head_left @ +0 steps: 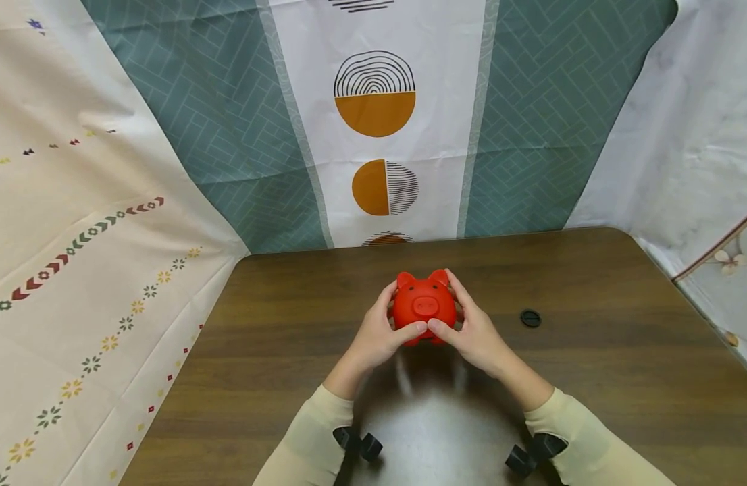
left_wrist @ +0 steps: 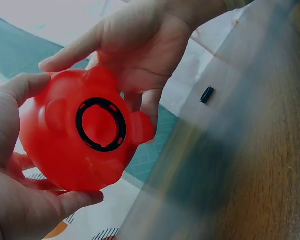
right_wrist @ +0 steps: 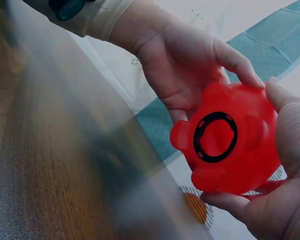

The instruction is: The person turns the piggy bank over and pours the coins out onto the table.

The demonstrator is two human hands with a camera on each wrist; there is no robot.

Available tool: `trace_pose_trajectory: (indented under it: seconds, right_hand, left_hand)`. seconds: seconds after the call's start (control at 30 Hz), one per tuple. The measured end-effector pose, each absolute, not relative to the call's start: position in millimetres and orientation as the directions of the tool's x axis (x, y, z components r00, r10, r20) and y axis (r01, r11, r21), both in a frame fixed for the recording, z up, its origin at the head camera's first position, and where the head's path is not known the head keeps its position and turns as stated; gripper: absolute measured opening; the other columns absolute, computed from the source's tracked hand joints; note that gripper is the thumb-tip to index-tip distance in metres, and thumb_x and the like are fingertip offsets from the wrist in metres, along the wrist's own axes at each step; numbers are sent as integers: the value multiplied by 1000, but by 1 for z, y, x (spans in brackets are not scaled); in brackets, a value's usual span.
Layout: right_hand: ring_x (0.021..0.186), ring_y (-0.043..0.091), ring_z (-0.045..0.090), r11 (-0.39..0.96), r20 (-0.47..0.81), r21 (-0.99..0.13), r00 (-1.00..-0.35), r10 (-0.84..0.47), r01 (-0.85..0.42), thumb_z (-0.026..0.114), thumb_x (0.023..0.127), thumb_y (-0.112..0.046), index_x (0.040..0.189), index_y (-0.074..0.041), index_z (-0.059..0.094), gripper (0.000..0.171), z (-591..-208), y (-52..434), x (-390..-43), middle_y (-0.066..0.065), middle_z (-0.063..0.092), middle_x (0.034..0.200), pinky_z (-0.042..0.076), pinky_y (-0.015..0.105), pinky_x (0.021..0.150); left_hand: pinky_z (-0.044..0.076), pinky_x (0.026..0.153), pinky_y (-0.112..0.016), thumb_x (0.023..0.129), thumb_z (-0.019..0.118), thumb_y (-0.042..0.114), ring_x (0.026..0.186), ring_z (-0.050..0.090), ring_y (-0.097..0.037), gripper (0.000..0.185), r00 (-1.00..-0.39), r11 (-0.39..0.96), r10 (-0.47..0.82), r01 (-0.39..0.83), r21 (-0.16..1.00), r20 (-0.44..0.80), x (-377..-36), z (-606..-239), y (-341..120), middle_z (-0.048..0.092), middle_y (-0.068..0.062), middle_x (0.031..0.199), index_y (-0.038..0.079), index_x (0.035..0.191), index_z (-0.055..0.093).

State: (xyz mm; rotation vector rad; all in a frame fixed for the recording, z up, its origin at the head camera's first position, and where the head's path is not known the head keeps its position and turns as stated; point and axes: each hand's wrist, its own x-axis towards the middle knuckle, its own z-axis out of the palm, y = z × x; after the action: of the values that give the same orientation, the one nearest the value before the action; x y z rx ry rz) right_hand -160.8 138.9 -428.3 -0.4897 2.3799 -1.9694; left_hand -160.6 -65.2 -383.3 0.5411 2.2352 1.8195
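A red piggy bank (head_left: 425,303) is gripped between both hands, its snout toward the head camera. My left hand (head_left: 376,332) wraps its left side, and my right hand (head_left: 475,334) wraps the other side. Both thumbs meet at the front below the snout. In the left wrist view, the underside of the piggy bank (left_wrist: 57,145) shows a round hole with a black ring (left_wrist: 79,125) around it. The same black ring (right_wrist: 196,137) shows in the right wrist view. A round black plug (head_left: 531,318) lies on the table to the right of my right hand.
The brown wooden table (head_left: 240,378) has a glossy, reflective patch at its near middle. A patterned cloth (head_left: 373,148) hangs behind its far edge. Cream floral cloth (head_left: 106,283) borders the left side, and white cloth (head_left: 665,169) the right.
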Motion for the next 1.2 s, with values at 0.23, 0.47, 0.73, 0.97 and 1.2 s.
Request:
trace_pose_trajectory:
  seconds: [0.23,0.47,0.73,0.97,1.2]
  right_hand:
    - [122,37,48,172,206,-954,-954,-220,-246,69,90,-26,154,-34,16,83,-427,140,-160,8,35,148,56,40,81]
    - [126,39,44,148,211,-957,-951,-225,-248,69,90,-24,152,-40,17,82,-425,139,-158,9,31,150,56,40,80]
    - [129,36,39,116,201,-965,-949,-245,-234,69,90,-21,154,-30,17,83,-428,138,-160,5,33,150,54,36,85]
    - [123,31,47,148,235,-950,-943,-237,-274,71,88,-24,153,-35,19,84,-428,138,-161,3,38,148,55,33,82]
    - [122,31,47,170,194,-956,-951,-242,-238,71,88,-28,153,-37,18,84,-430,138,-162,5,40,147,56,33,80]
  left_hand:
    - [55,84,-35,88,70,24,112,53,-26,79,-907,190,421,111,975,21,-164,-384,-69,47,-5,134,18,152,25]
    - [55,82,-36,89,69,27,112,53,-28,75,-899,167,436,136,977,51,-169,-390,-69,47,-3,133,22,151,28]
    - [55,83,-36,91,64,17,116,51,-29,75,-889,138,451,162,977,84,-162,-383,-68,45,-8,139,14,152,20]
    - [54,85,-35,91,65,17,114,52,-28,74,-896,140,434,174,975,98,-163,-382,-68,48,-7,137,16,152,25]
    - [55,83,-34,90,66,19,113,51,-27,73,-901,165,427,164,973,79,-166,-386,-69,49,-6,137,17,152,27]
